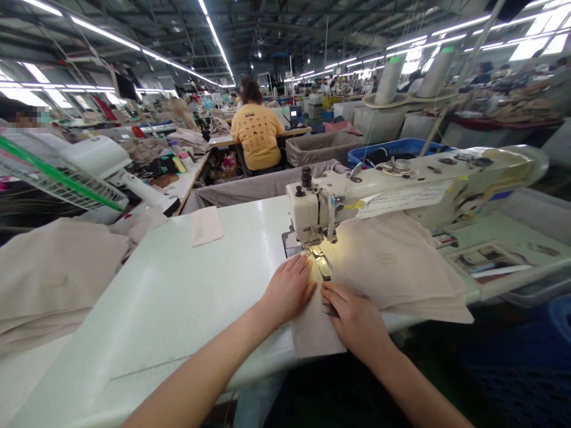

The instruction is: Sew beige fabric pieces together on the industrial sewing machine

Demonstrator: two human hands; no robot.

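Observation:
A white industrial sewing machine (307,208) stands over the table, its lamp lighting the needle area. A beige fabric piece (314,336) runs from under the presser foot toward the table's front edge. My left hand (289,285) lies on that piece just left of the foot, fingers stretched out. With bent fingers, my right hand (354,315) grips the piece's right edge, below a shiny metal guide (322,267). Something dark shows under the right fingers; I cannot make out what it is. Beside this hand lies a stack of beige fabric panels (397,267).
One small beige piece (207,226) lies on the pale green table (178,297). More beige fabric (53,273) is piled at the left, near a white fan (98,157). Beyond the machine are a blue basket (401,145) and a person in a yellow shirt (256,134).

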